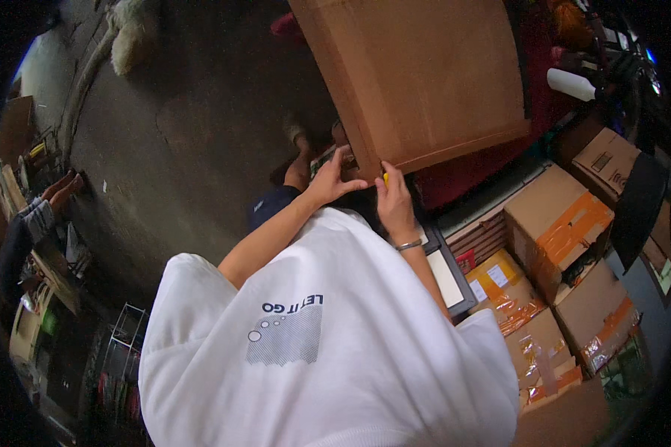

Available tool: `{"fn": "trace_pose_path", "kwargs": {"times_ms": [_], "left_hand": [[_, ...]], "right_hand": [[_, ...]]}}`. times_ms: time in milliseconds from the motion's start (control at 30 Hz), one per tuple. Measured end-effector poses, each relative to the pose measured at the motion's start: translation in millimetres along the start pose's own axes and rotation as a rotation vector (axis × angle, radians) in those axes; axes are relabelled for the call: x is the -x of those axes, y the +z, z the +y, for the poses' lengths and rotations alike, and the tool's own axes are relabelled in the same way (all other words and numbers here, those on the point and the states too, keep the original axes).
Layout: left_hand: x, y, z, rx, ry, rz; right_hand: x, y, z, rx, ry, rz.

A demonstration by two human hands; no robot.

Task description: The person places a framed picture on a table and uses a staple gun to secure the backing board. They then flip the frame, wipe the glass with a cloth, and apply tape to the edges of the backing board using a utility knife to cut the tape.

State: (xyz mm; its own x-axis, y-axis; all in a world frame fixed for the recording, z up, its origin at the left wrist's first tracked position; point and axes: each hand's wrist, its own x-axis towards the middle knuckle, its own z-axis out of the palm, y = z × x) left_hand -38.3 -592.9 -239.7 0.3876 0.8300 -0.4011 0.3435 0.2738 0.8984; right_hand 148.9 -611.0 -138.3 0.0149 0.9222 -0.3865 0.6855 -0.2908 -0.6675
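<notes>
A large brown cardboard box (425,82) stands in front of me, with its near corner at chest height. My left hand (334,181) pinches the box's lower edge right at that corner. Just right of the corner, my right hand (395,203), a thin bracelet on its wrist, presses against the same edge. It grips a small yellow tool (385,179), and only the tip of this shows between the fingers. My white T-shirt (320,335) hides whatever lies below my arms.
Several taped cardboard boxes (559,223) are stacked at the right, beside a dark tray holding a white sheet (446,277). A white bottle (571,83) lies at the upper right. Another person's legs (30,223) show at the far left, on the grey concrete floor (186,134). A wire rack (119,335) stands at the lower left.
</notes>
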Motion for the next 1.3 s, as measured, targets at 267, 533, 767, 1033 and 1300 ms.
{"fn": "trace_pose_path", "kwargs": {"times_ms": [267,533,767,1033,1300], "left_hand": [[6.9,-18.1,10.6,-0.156,0.082,0.115],[4.2,-31.5,12.5,-0.142,0.085,-0.026],[1.9,-32.7,3.1,-0.135,0.143,-0.051],[-5.0,-38.3,-0.5,-0.234,0.241,-0.136],[13.2,-76.1,11.7,-0.585,0.087,-0.397]], "right_hand": [[19.6,50.8,9.8,0.296,-0.068,0.107],[22.6,50.3,5.9,0.325,-0.083,0.1],[32.0,49.7,10.1,0.386,-0.062,0.074],[107.8,17.0,13.8,0.356,0.157,-0.056],[18.8,22.0,25.0,0.324,-0.17,0.168]]}}
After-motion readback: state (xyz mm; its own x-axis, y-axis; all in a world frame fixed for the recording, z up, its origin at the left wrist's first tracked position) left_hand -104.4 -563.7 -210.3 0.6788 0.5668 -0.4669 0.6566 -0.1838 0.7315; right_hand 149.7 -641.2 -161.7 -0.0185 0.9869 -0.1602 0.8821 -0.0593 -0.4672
